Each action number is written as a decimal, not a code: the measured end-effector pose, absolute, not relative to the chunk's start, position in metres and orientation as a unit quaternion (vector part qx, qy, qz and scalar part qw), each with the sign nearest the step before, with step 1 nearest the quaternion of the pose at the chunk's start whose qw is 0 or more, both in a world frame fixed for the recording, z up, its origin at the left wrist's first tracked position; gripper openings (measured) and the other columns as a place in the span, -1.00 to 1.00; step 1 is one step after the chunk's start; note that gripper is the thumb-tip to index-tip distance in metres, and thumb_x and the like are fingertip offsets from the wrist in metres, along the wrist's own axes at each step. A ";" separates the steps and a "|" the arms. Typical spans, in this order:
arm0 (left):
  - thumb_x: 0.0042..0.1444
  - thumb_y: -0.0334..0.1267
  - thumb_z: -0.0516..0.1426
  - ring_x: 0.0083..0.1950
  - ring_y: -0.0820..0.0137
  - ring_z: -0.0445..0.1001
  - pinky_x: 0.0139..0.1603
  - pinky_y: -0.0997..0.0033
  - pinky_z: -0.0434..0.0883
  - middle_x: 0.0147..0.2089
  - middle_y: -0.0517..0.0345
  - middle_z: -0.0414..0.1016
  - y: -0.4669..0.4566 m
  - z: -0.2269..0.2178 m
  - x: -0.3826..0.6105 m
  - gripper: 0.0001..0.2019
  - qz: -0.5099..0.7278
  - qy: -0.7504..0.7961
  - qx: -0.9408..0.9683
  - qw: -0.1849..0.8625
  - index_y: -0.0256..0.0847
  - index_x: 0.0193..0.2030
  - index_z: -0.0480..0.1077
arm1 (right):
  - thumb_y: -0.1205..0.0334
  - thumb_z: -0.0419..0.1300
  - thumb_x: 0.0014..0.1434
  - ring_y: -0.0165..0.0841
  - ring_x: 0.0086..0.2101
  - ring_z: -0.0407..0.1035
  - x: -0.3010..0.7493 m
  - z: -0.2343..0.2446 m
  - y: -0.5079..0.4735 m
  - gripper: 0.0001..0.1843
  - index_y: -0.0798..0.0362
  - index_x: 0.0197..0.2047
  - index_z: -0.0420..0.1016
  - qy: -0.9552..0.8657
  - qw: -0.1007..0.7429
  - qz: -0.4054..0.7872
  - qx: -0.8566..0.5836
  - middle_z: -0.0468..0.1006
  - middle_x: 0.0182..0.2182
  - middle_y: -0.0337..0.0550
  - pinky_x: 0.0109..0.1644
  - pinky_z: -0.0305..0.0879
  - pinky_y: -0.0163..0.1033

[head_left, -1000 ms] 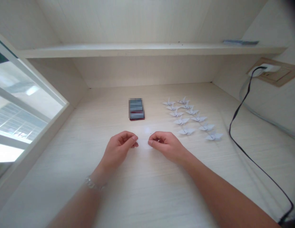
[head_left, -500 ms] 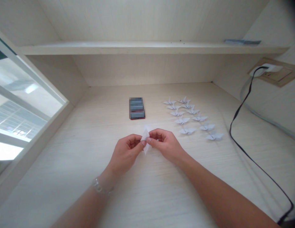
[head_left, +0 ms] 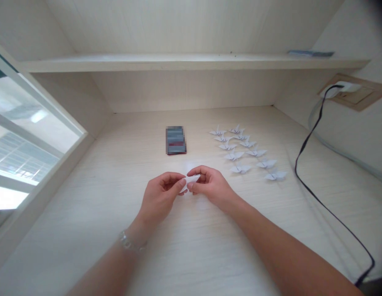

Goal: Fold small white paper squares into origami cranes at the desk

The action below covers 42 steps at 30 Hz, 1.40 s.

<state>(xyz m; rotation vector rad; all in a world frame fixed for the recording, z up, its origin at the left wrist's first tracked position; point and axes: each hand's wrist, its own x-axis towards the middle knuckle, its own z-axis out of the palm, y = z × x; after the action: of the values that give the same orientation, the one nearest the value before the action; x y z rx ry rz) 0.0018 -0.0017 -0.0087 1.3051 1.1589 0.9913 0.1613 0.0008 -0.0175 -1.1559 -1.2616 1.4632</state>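
Note:
My left hand (head_left: 160, 195) and my right hand (head_left: 211, 186) meet over the middle of the pale wooden desk (head_left: 117, 205). Both pinch a small piece of folded white paper (head_left: 191, 179) between thumb and fingertips, just above the desk. A thin bracelet (head_left: 129, 243) circles my left wrist. Behind my hands, a little to the left, a small dark block (head_left: 176, 140) lies flat on the desk. To the right of my right hand, several folded white paper cranes (head_left: 245, 153) stand in two slanting rows.
A black cable (head_left: 314, 164) runs from a wall socket (head_left: 348, 88) at the right down across the desk. A shelf (head_left: 178, 62) spans the back with a flat grey item (head_left: 311, 53) on its right end. A window (head_left: 24, 135) borders the left side.
A second ago my hands were apart, pinching the paper near the desk. They came together, stood the paper up on end, and now hold it turned lower and flatter, slightly further back.

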 end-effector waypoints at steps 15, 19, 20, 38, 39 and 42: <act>-0.08 -0.23 0.23 -0.33 0.39 0.51 -0.27 0.43 0.45 -0.32 0.06 0.55 -0.004 -0.007 -0.001 -0.73 0.432 0.502 0.560 0.497 -0.30 -0.22 0.45 | 0.20 0.22 0.01 -0.37 -0.35 0.42 0.161 -0.012 -0.004 -0.78 0.07 -0.24 0.53 -0.591 0.467 0.429 -0.498 0.56 -0.30 -0.12 -0.31 0.37 -0.31; -0.09 -0.24 0.24 -0.34 0.41 0.51 -0.29 0.45 0.45 -0.28 0.07 0.55 -0.003 -0.007 0.000 -0.72 0.450 0.501 0.553 0.490 -0.28 -0.20 0.45 | 0.21 0.23 0.01 -0.38 -0.38 0.43 0.159 -0.012 -0.006 -0.79 0.05 -0.25 0.56 -0.595 0.485 0.410 -0.493 0.56 -0.32 -0.12 -0.34 0.37 -0.31; -0.09 -0.24 0.24 -0.35 0.42 0.50 -0.30 0.47 0.45 -0.29 0.07 0.55 -0.003 -0.006 0.000 -0.72 0.454 0.502 0.552 0.486 -0.28 -0.20 0.45 | 0.22 0.23 0.01 -0.37 -0.36 0.43 0.159 -0.013 -0.006 -0.80 0.05 -0.25 0.56 -0.595 0.492 0.406 -0.489 0.56 -0.32 -0.12 -0.33 0.38 -0.31; -0.10 -0.24 0.25 -0.38 0.43 0.50 -0.35 0.52 0.43 -0.39 0.10 0.56 -0.001 -0.007 -0.002 -0.76 0.440 0.516 0.556 0.480 -0.28 -0.26 0.49 | 0.29 0.22 0.01 -0.35 -0.31 0.44 0.160 -0.014 -0.004 -0.83 0.03 -0.28 0.57 -0.598 0.485 0.412 -0.487 0.57 -0.32 -0.14 -0.28 0.36 -0.30; -0.10 -0.24 0.25 -0.38 0.43 0.50 -0.35 0.52 0.43 -0.39 0.10 0.56 -0.001 -0.007 -0.002 -0.77 0.439 0.517 0.557 0.479 -0.28 -0.27 0.49 | 0.29 0.22 0.01 -0.35 -0.31 0.44 0.159 -0.014 -0.004 -0.84 0.03 -0.29 0.57 -0.597 0.486 0.414 -0.486 0.57 -0.33 -0.14 -0.28 0.36 -0.30; -0.10 -0.24 0.25 -0.38 0.42 0.51 -0.35 0.52 0.43 -0.40 0.10 0.56 -0.002 -0.006 -0.002 -0.79 0.431 0.519 0.564 0.476 -0.28 -0.29 0.48 | 0.31 0.21 0.00 -0.35 -0.33 0.43 0.159 -0.015 -0.003 -0.87 0.05 -0.33 0.56 -0.595 0.482 0.421 -0.485 0.57 -0.36 -0.14 -0.29 0.35 -0.30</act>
<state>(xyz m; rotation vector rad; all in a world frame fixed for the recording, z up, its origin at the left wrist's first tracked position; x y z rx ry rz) -0.0020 -0.0016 -0.0062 1.3785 1.2690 1.0536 0.1593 -0.0034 -0.0147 -1.1830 -1.4511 1.0263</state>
